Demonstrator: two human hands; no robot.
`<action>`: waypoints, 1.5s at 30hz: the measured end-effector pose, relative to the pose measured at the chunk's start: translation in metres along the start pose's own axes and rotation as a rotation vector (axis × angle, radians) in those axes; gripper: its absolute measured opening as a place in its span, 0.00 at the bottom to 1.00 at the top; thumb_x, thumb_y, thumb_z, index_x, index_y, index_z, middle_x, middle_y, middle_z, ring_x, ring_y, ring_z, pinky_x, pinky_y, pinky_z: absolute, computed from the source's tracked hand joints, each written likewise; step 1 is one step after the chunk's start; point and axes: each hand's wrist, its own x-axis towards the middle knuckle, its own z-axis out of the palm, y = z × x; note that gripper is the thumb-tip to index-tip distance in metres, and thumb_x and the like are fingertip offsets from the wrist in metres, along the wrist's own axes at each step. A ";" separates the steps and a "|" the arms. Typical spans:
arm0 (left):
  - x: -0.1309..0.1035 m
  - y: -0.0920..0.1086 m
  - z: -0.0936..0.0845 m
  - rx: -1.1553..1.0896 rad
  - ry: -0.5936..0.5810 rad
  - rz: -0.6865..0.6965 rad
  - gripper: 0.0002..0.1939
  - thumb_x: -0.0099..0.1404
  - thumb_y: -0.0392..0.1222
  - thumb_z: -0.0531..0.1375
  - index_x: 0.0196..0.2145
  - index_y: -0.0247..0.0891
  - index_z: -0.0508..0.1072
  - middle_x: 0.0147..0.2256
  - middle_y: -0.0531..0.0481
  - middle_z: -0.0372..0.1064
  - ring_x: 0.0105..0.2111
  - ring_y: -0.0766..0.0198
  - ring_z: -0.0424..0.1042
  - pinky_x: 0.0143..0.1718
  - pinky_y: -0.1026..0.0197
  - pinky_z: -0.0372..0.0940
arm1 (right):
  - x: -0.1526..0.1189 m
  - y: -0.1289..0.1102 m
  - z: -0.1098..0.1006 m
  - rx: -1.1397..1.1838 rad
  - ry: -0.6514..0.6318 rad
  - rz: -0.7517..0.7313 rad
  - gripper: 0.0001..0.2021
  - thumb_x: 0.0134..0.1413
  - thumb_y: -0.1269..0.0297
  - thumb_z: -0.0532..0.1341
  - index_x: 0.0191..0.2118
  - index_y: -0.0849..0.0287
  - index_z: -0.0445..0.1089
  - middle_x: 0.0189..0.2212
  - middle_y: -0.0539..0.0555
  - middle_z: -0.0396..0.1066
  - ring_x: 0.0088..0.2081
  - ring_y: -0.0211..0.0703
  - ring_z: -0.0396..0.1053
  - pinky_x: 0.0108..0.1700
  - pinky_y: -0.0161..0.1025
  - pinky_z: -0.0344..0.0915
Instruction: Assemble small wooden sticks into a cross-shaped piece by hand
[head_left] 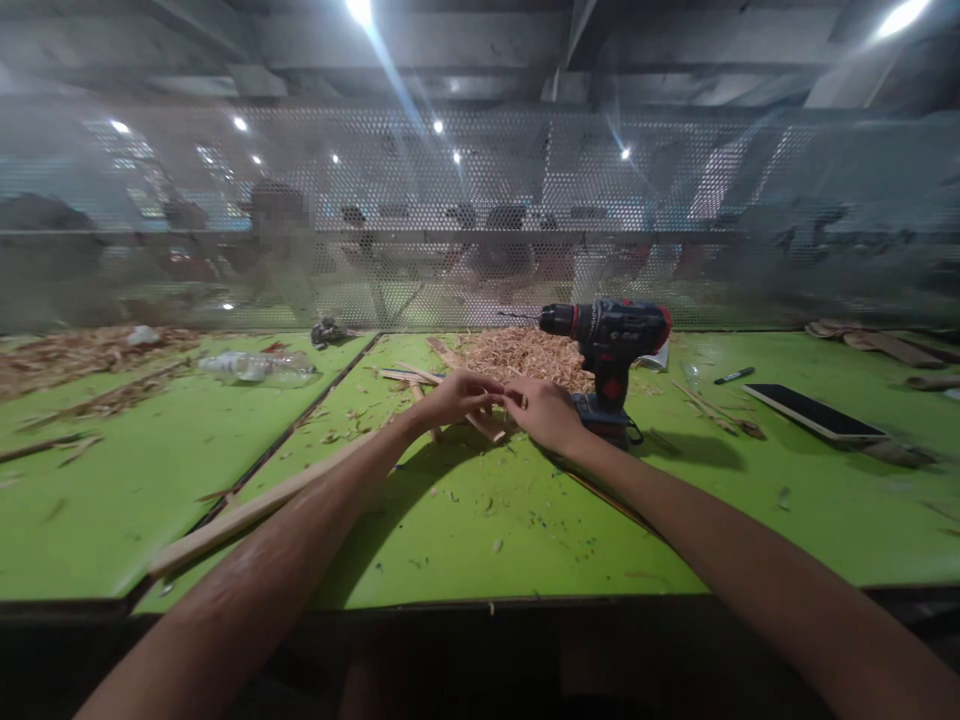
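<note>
Hands: left hand point(457, 396), right hand point(546, 412) pinching wood strip point(486, 424), long axis upper-left to lower-right.

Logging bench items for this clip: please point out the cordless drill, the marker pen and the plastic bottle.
cordless drill point(611, 335): head view, on its dark motor body.
marker pen point(734, 376): head view, middle of its barrel.
plastic bottle point(255, 367): head view, middle of its clear side, lying flat.

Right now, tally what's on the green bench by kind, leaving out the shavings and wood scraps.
Drill: 1
Marker: 1
Phone: 1
Plastic bottle: 1
Hands, left hand and right hand, touching over a wood strip: 2
Total: 6
</note>
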 end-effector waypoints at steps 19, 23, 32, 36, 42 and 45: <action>0.000 0.005 0.007 0.024 0.090 0.067 0.16 0.69 0.50 0.81 0.40 0.33 0.89 0.36 0.43 0.88 0.32 0.64 0.84 0.40 0.61 0.81 | 0.002 -0.002 0.000 0.094 0.032 0.020 0.08 0.70 0.70 0.68 0.37 0.56 0.83 0.36 0.54 0.82 0.37 0.46 0.72 0.41 0.40 0.59; 0.002 0.004 0.008 0.028 0.087 0.071 0.17 0.69 0.52 0.81 0.38 0.33 0.88 0.35 0.44 0.87 0.31 0.64 0.83 0.38 0.62 0.81 | 0.001 -0.003 0.000 0.112 0.037 0.020 0.08 0.69 0.70 0.68 0.35 0.55 0.81 0.33 0.53 0.79 0.34 0.44 0.69 0.39 0.40 0.57; 0.002 -0.003 0.004 -0.001 0.080 0.062 0.12 0.71 0.45 0.80 0.41 0.33 0.89 0.39 0.43 0.88 0.35 0.63 0.86 0.40 0.62 0.81 | 0.002 -0.002 -0.002 0.152 0.006 0.025 0.07 0.69 0.70 0.69 0.37 0.55 0.82 0.34 0.53 0.80 0.35 0.44 0.69 0.41 0.41 0.59; 0.000 -0.001 0.002 -0.004 0.092 0.074 0.17 0.69 0.50 0.82 0.40 0.33 0.87 0.38 0.43 0.87 0.35 0.62 0.86 0.41 0.59 0.82 | 0.003 0.000 -0.002 0.213 0.007 -0.016 0.07 0.70 0.71 0.69 0.37 0.55 0.82 0.34 0.52 0.80 0.35 0.43 0.70 0.40 0.40 0.60; -0.002 0.004 0.002 -0.046 0.044 0.059 0.15 0.69 0.46 0.81 0.40 0.33 0.85 0.37 0.45 0.86 0.35 0.63 0.85 0.43 0.59 0.81 | 0.003 0.000 -0.002 0.235 -0.001 -0.021 0.08 0.68 0.71 0.69 0.35 0.57 0.79 0.31 0.51 0.77 0.34 0.43 0.69 0.40 0.39 0.60; -0.002 0.004 0.002 -0.046 0.040 0.067 0.17 0.68 0.49 0.82 0.39 0.33 0.84 0.36 0.45 0.85 0.36 0.63 0.85 0.43 0.59 0.81 | 0.004 0.001 -0.002 0.231 0.000 -0.025 0.07 0.68 0.71 0.69 0.35 0.56 0.80 0.32 0.51 0.78 0.35 0.43 0.69 0.40 0.39 0.60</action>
